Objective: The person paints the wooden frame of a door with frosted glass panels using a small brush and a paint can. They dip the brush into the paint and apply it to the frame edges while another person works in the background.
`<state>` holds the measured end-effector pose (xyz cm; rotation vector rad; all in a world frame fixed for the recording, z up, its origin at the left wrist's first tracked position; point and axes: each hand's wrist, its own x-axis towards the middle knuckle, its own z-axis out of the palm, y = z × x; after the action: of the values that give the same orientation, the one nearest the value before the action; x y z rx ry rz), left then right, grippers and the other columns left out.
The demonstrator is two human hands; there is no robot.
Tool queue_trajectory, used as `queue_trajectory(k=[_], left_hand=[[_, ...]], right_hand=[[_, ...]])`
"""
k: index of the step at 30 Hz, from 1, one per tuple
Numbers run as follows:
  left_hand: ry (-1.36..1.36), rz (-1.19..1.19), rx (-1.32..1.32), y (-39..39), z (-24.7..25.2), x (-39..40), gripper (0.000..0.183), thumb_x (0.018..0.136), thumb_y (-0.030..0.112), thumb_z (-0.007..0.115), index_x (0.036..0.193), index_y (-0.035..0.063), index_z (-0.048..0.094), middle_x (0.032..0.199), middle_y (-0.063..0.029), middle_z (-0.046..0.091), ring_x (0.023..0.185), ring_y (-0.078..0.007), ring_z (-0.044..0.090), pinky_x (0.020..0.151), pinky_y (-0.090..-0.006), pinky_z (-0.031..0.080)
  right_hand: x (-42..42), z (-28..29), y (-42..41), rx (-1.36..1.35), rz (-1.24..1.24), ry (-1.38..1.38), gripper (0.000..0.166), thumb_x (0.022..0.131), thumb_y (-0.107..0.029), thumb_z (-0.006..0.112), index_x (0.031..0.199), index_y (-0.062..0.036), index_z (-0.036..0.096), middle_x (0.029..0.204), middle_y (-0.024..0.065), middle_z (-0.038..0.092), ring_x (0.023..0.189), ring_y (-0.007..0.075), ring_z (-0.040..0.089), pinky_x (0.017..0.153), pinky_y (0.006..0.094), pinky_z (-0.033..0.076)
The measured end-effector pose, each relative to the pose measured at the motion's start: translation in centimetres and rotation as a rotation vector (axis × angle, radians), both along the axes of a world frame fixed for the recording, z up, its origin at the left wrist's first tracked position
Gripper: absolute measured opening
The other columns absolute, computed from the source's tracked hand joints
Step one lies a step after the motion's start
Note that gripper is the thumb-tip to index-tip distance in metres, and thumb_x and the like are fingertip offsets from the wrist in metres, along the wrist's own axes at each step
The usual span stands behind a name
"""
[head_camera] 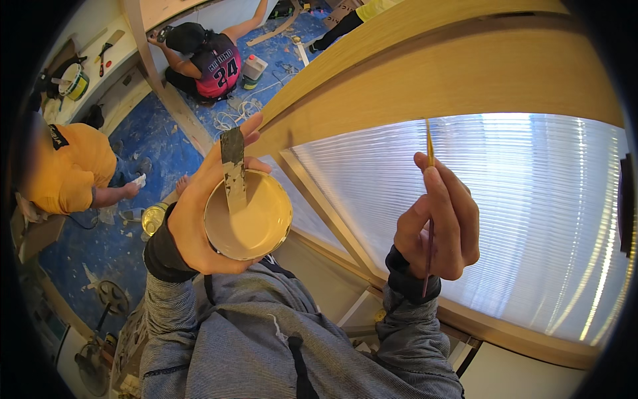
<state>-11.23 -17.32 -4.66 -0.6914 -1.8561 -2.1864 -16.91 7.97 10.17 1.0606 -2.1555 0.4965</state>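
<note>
My left hand (pixel 199 224) grips an open round can of beige paint (pixel 264 219) from its left side. A flat stir stick (pixel 233 159), dark and paint-flecked at its upper end, stands in the can and leans on the rim near my fingers. In my right hand (pixel 443 229) is a thin paintbrush (pixel 430 142), its handle running down past my palm. The brush tip points up to the lower edge of a curved wooden panel (pixel 428 80); whether it touches cannot be told. Behind that hand lies a ribbed translucent sheet (pixel 498 199) in a wooden frame.
A wooden strut (pixel 324 209) runs diagonally beside the can. Left, a person in orange (pixel 79 169) bends over the blue-covered floor (pixel 154 129); another person (pixel 214 65) sits farther off. An open tin (pixel 153 219), a jug (pixel 255 66) and white cable (pixel 237 113) are on the floor.
</note>
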Motion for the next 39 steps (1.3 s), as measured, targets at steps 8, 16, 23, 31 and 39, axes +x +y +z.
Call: queue_trajectory(k=[8,16,23,31,39], left_hand=[[-0.024,-0.015,-0.04,-0.3,0.3,-0.1,0.113,0.052,0.038,0.091,0.15,0.0056,0.043,0.162,-0.0274,0.025,0.144,-0.0413,0.037,0.118,-0.0589,0.025],[-0.068,-0.02,-0.005,0.5,-0.3,0.6,0.114,0.051,0.038,0.091,0.149,0.0035,0.043,0.163,-0.0267,0.025,0.145,-0.0419,0.036,0.117,-0.0562,0.029],[-0.043,-0.067,-0.003,0.4,0.7,0.6,0.103,0.057,0.023,0.09,0.146,-0.0028,0.046,0.161,-0.033,0.021,0.139,-0.0379,0.042,0.117,-0.0519,0.026],[-0.051,-0.073,0.028,0.0,0.6,0.3,0.097,0.057,0.022,0.09,0.141,-0.0051,0.049,0.161,-0.032,0.023,0.143,-0.0399,0.037,0.117,-0.052,0.026],[-0.096,-0.059,0.034,0.0,0.6,0.5,0.089,0.056,0.021,0.09,0.134,-0.0036,0.055,0.161,-0.0313,0.023,0.147,-0.0426,0.031,0.117,-0.0532,0.025]], right_hand=[[-0.2,0.2,0.0,0.05,-0.003,-0.013,0.045,0.067,0.019,0.06,0.107,0.0052,0.075,0.105,0.022,0.071,0.093,0.0338,0.075,0.077,0.0361,0.065],[0.3,-0.3,0.4,0.036,-0.011,0.0,0.045,0.068,0.018,0.061,0.108,0.0048,0.075,0.103,0.0213,0.072,0.092,0.0328,0.076,0.077,0.0357,0.065],[0.4,-0.3,0.5,0.037,-0.019,0.005,0.042,0.07,0.017,0.061,0.108,0.0051,0.075,0.103,0.0215,0.072,0.091,0.0329,0.076,0.077,0.0355,0.065],[0.1,-0.5,0.0,0.017,-0.006,0.005,0.037,0.074,0.016,0.062,0.107,0.006,0.075,0.103,0.0225,0.072,0.09,0.0335,0.076,0.076,0.0359,0.065],[-0.4,-0.5,-0.4,0.005,0.019,0.014,0.037,0.074,0.017,0.061,0.108,0.0072,0.074,0.101,0.0236,0.072,0.089,0.034,0.076,0.074,0.0365,0.065]])
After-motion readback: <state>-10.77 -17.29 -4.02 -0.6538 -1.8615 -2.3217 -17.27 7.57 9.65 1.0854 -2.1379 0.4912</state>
